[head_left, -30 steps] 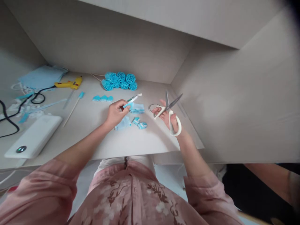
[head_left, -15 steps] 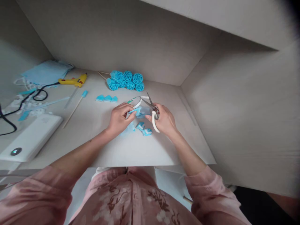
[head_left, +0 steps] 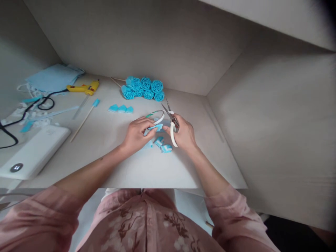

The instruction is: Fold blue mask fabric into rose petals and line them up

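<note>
My left hand (head_left: 139, 134) pinches a folded light-blue fabric piece (head_left: 157, 127) between thumb and fingers. A thin ring of white tape (head_left: 159, 119), greenish on its inner edge, rises from the same fingers. In my right hand (head_left: 185, 133) are white-handled scissors (head_left: 173, 133), their blades parted and pointing up and away from me. A short white strip (head_left: 170, 112) sits by the blades; whether it sticks to them or to a finger I cannot tell. Below the hands lie small folded blue pieces with white strips (head_left: 166, 148), close to a pale-blue sheet partly under my left hand.
Blue fabric roses (head_left: 145, 84) on sticks lie at the back. Three blue petals (head_left: 121, 109) sit left of my hands, beside a blue-tipped stick (head_left: 85, 119). Further left are a yellow glue gun (head_left: 84, 87), face masks (head_left: 54, 80), scraps and a white power bank (head_left: 36, 150).
The white tape that ran to the scissor blades is now parted. A short piece stays by the blades, and the ring end stays at my left hand. The view has shifted slightly.
</note>
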